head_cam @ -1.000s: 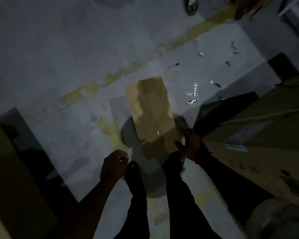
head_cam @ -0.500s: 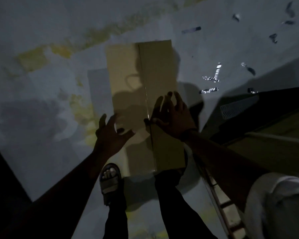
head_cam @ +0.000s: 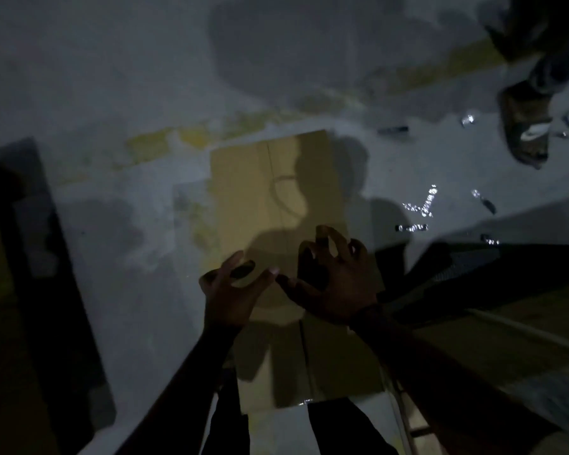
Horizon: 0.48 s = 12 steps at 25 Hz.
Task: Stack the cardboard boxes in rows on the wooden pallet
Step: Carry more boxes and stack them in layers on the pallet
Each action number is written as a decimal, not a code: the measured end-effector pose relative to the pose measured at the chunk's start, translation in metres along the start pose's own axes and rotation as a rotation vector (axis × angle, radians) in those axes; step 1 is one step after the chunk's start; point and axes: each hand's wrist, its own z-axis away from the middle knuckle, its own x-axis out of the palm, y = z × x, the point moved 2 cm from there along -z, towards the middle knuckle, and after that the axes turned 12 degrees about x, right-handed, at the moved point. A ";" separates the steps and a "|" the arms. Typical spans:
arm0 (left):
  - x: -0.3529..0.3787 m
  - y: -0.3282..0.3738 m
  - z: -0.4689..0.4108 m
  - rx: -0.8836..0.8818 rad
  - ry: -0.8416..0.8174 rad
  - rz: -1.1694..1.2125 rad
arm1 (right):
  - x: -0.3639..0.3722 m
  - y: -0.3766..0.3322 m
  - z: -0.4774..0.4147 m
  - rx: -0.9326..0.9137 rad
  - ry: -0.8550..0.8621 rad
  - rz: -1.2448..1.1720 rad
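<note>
Cardboard box point(head_cam: 250, 192) lies on the concrete floor point(head_cam: 112, 77), ungrasped; left hand point(head_cam: 230, 292) and right hand point(head_cam: 339, 284) hover above, fingers spread, empty. Lifting and stacking remain.

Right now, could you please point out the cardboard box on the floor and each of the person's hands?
cardboard box point(head_cam: 260, 192): head view, lit upper part of its top face.
left hand point(head_cam: 232, 292): head view, back of the hand.
right hand point(head_cam: 339, 284): head view, back of the hand.
</note>
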 end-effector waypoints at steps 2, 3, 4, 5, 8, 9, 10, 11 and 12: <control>-0.036 0.024 0.046 -0.048 0.117 0.024 | -0.042 -0.037 0.029 -0.019 -0.017 -0.042; -0.054 0.040 0.071 -0.054 0.159 0.022 | -0.065 -0.052 0.044 -0.034 0.009 -0.062; -0.079 0.056 0.100 -0.052 0.203 0.019 | -0.093 -0.074 0.059 -0.051 0.025 -0.080; -0.100 0.074 0.128 -0.043 0.238 -0.005 | -0.117 -0.096 0.074 -0.079 0.017 -0.095; -0.170 0.119 0.207 -0.060 0.397 0.038 | -0.180 -0.164 0.111 -0.284 -0.027 -0.092; -0.193 0.129 0.233 -0.056 0.446 0.046 | -0.200 -0.189 0.125 -0.364 -0.002 -0.064; -0.213 0.136 0.256 -0.035 0.481 0.041 | -0.216 -0.213 0.137 -0.424 0.028 -0.050; -0.232 0.141 0.276 -0.012 0.500 0.023 | -0.231 -0.237 0.148 -0.462 0.065 -0.063; -0.251 0.145 0.297 0.023 0.519 -0.010 | -0.243 -0.260 0.160 -0.497 0.095 -0.091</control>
